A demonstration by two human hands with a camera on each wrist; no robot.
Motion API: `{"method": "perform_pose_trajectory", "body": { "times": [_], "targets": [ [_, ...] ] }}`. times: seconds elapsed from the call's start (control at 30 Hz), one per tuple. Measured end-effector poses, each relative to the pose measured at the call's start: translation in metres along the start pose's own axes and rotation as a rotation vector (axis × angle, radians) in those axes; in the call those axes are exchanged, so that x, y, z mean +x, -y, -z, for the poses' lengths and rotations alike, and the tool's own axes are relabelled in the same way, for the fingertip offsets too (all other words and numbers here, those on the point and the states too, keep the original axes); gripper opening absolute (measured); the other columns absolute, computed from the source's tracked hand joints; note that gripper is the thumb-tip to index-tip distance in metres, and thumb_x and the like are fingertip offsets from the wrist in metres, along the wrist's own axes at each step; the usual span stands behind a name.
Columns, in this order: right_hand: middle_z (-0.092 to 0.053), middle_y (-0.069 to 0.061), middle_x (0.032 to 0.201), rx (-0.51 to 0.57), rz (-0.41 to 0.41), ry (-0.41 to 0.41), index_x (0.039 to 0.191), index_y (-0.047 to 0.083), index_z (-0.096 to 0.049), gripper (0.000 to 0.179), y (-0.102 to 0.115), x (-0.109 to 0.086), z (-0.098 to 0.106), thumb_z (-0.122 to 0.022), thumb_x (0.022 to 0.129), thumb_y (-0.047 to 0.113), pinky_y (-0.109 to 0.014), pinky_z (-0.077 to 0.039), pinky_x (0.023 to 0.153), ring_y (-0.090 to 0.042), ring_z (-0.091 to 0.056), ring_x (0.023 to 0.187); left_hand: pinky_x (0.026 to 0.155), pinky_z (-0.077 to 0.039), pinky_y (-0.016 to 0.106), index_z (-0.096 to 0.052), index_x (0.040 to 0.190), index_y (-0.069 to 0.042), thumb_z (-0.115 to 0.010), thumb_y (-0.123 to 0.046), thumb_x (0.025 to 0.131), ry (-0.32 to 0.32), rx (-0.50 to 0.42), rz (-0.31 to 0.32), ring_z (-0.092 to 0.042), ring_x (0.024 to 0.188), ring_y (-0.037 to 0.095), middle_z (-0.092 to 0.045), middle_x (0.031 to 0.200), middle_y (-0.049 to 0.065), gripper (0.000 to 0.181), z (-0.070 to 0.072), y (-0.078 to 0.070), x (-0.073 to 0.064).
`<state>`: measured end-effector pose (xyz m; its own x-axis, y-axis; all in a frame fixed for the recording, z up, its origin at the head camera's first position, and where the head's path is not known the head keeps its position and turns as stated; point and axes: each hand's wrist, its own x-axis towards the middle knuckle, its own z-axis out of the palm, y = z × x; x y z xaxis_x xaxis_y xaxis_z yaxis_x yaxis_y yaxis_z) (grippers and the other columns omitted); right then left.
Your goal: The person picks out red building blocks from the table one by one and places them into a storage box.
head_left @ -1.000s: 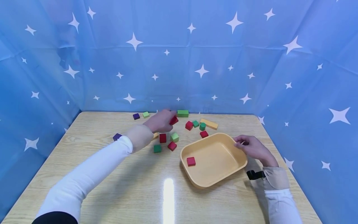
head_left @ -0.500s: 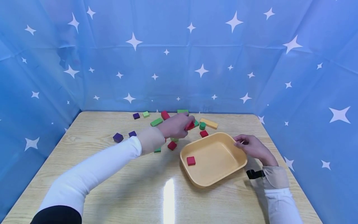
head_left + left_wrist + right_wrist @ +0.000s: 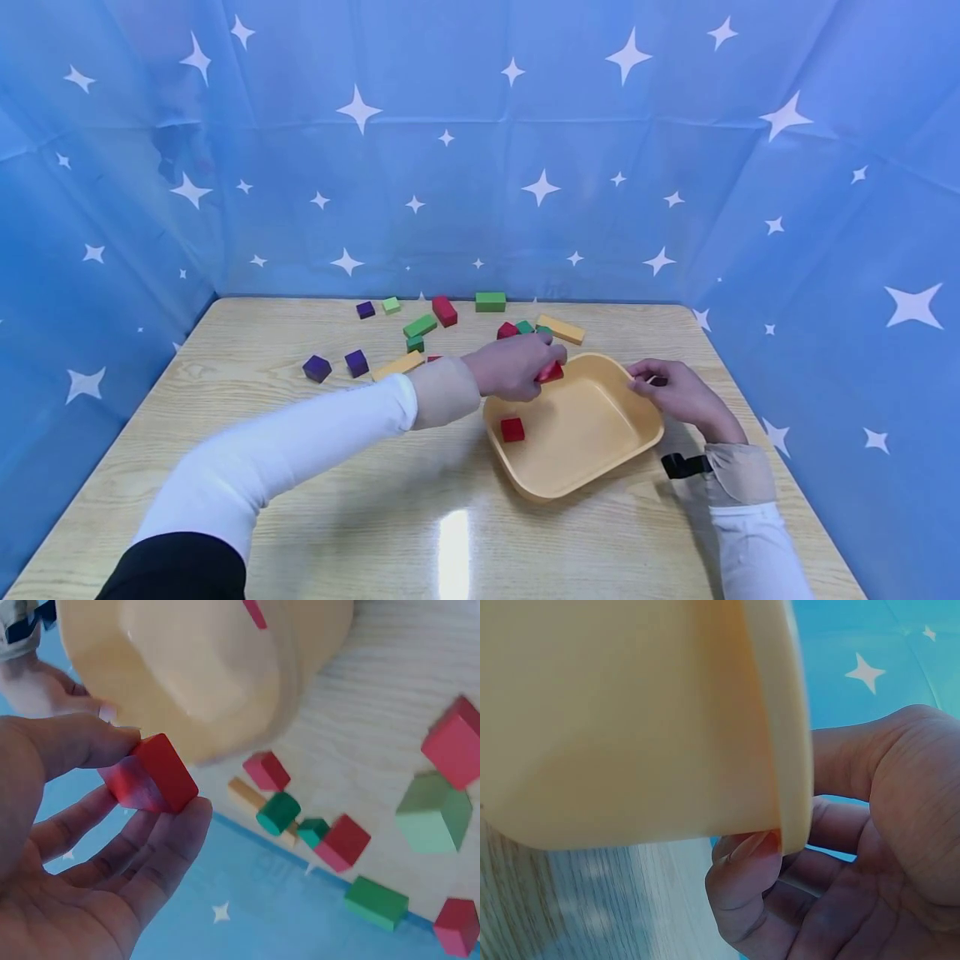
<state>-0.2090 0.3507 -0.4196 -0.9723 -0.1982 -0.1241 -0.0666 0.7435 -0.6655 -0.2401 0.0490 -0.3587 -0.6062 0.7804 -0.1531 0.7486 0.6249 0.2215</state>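
My left hand (image 3: 513, 367) pinches a red block (image 3: 161, 776) between thumb and fingertips, over the back left rim of a shallow tan plastic bin (image 3: 585, 450). Inside the bin, near its left wall, lies another red block (image 3: 512, 430). My right hand (image 3: 682, 396) holds the bin's far right rim; in the right wrist view its fingers (image 3: 742, 889) curl around the rim (image 3: 791, 750). The bin is on the wooden table, with its left end angled toward me. The left hand and sleeve hide some blocks behind them in the head view.
Loose blocks lie across the back of the table (image 3: 360, 500): purple cubes (image 3: 356, 363), green blocks (image 3: 491, 302), a red block (image 3: 444, 311) and long yellow blocks (image 3: 561, 329). A blue star-printed curtain (image 3: 450, 208) encloses the back and sides.
My left hand has carried the red block rightward and toward me, from among the back blocks to the bin. My right hand and the bin have stayed in place.
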Motion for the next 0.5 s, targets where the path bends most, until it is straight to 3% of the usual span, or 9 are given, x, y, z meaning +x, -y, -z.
{"method": "perform_pose_trajectory", "body": {
  "times": [0.23, 0.5],
  "targets": [
    [-0.069, -0.014, 0.107, -0.011, 0.009, -0.005, 0.124, 0.000, -0.067, 0.030, -0.002, 0.000, 0.000, -0.062, 0.102, 0.021, -0.024, -0.050, 0.069, -0.020, -0.060, 0.093, 0.075, -0.050, 0.020, -0.059, 0.129, -0.018, -0.076, -0.015, 0.089, 0.016, 0.001, -0.046, -0.057, 0.090, 0.012, -0.057, 0.107, -0.001, 0.044, -0.017, -0.006, 0.011],
    [-0.069, -0.014, 0.105, -0.012, 0.005, -0.009, 0.123, 0.000, -0.067, 0.030, 0.000, 0.000, -0.001, -0.063, 0.102, 0.021, -0.024, -0.050, 0.069, -0.019, -0.060, 0.092, 0.085, -0.053, 0.023, -0.061, 0.130, -0.021, -0.081, -0.022, 0.088, 0.080, -0.004, -0.033, -0.058, 0.096, 0.011, -0.061, 0.114, -0.001, 0.047, -0.032, -0.011, 0.019]
  ]
}}
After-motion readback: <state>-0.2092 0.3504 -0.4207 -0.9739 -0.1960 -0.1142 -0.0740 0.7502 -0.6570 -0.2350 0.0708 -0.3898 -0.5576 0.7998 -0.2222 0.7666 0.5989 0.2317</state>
